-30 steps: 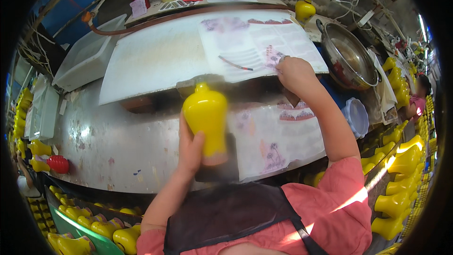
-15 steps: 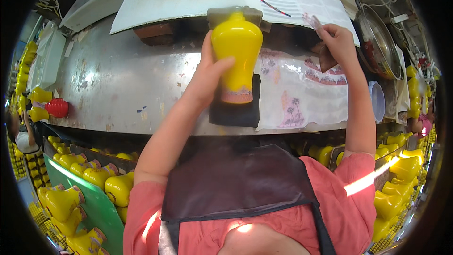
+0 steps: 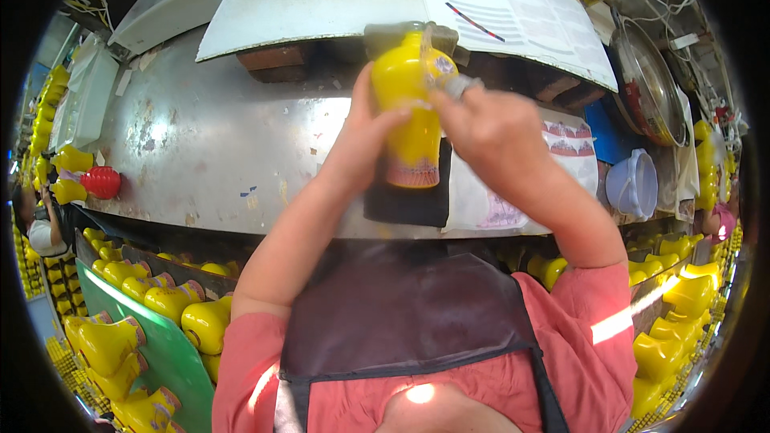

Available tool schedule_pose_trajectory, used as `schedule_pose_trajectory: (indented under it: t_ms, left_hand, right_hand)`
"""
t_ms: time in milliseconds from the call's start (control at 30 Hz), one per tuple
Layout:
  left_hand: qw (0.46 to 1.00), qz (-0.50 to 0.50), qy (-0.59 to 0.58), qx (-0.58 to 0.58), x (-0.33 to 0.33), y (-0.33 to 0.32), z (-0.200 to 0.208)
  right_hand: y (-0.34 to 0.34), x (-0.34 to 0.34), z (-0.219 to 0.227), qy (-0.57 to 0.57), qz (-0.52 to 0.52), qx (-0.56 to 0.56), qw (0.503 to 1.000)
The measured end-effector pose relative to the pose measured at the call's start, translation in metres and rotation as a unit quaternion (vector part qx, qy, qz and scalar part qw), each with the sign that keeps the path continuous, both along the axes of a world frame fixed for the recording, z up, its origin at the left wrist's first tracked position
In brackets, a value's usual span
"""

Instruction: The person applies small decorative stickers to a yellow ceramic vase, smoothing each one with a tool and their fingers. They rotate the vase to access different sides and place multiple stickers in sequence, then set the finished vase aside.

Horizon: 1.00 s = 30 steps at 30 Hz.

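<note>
A glossy yellow vase [image 3: 401, 84] lies with its neck pointing away from me, its base circled by a patterned purple-pink band. The neck end lies on a dark grey block [image 3: 381, 36]; the base is over a black pad [image 3: 405, 207]. My left hand [image 3: 361, 132] is closed round the vase's left side, thumb across its front. My right hand [image 3: 489, 124], somewhat blurred, is at the vase's right shoulder, fingers closed on a thin, translucent decal film [image 3: 459, 85]. A small purple floral motif shows on the vase beside those fingertips. My right forearm partly covers the printed decal sheets.
Wet decal sheets [image 3: 565, 140] lie right of the pad. A white board [image 3: 321, 0] with more printed sheets spans the back. A pale blue bucket [image 3: 632, 184] and a round metal pan [image 3: 654, 80] stand at right. Many yellow vases [image 3: 164, 298] fill racks below the bench.
My right hand has come left and nearer from above the printed sheets to the vase's shoulder, bringing the decal film. A floral motif now shows there. My left hand still grips the vase.
</note>
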<state>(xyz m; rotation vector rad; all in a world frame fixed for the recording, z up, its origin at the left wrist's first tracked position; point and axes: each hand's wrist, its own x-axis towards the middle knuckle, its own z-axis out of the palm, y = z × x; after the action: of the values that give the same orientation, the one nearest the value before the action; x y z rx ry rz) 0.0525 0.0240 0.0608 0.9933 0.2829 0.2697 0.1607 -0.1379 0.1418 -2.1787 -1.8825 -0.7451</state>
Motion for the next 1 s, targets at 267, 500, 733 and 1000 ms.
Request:
schedule_pose_trajectory:
  t_ms: [267, 500, 733, 1000]
  left_hand:
    - [0.994, 0.048, 0.024, 0.094, 0.009, 0.006, 0.019]
    - [0.973, 0.038, 0.042, 0.222, 0.015, 0.009, 0.002]
    - [0.998, 0.041, -0.006, 0.043, 0.005, 0.004, -0.012]
    - [0.976, 0.056, 0.000, 0.212, -0.009, -0.008, -0.023]
  right_hand:
    - [-0.011, -0.024, -0.032, -0.070, -0.009, -0.021, 0.997]
    - [-0.021, -0.047, -0.037, -0.090, -0.020, -0.049, 0.995]
    - [-0.017, -0.024, -0.024, 0.156, -0.026, 0.062, 0.986]
    - [0.020, 0.024, -0.006, 0.262, -0.035, 0.022, 0.964]
